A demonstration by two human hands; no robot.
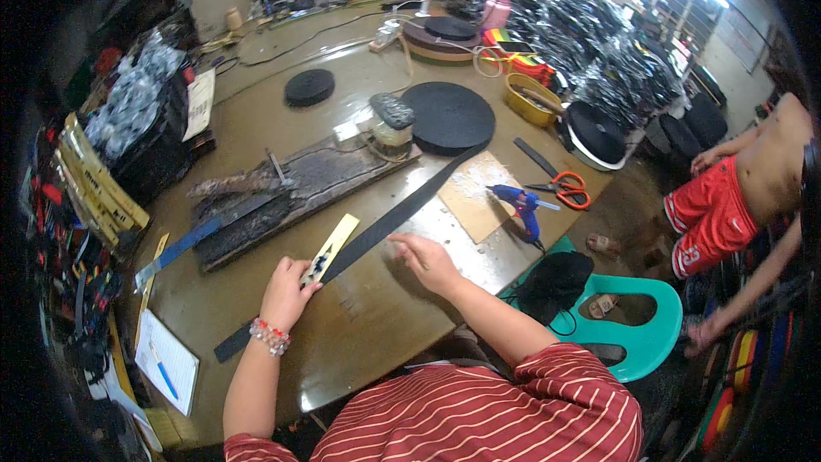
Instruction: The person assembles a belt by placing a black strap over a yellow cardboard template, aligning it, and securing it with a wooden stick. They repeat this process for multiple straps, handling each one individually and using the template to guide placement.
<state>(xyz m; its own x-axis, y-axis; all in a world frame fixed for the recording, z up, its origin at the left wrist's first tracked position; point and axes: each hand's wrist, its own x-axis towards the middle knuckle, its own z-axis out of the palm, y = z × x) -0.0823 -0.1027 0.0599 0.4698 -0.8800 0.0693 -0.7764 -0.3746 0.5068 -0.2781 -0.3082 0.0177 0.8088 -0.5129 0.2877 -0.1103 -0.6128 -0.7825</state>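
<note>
My left hand (288, 295), a beaded bracelet at its wrist, pinches the lower end of a pale yellow strip (340, 239) with dark marks. The strip lies along a black webbing strap (400, 214), which runs slantwise across the table from a large black webbing roll (449, 117). The strap's loose end passes under my left hand toward the lower left. Just right of the strap, my right hand (428, 263) has its index finger stretched out and the others partly curled; I see nothing in it.
Left of the strap lies a dark wooden board (282, 197) with a wrapped weight (392, 124). A blue glue gun (522, 210) and orange-handled scissors (571, 191) lie right. A notebook (165, 364) is at lower left, a green stool (658, 316) at right. Two other people are nearby.
</note>
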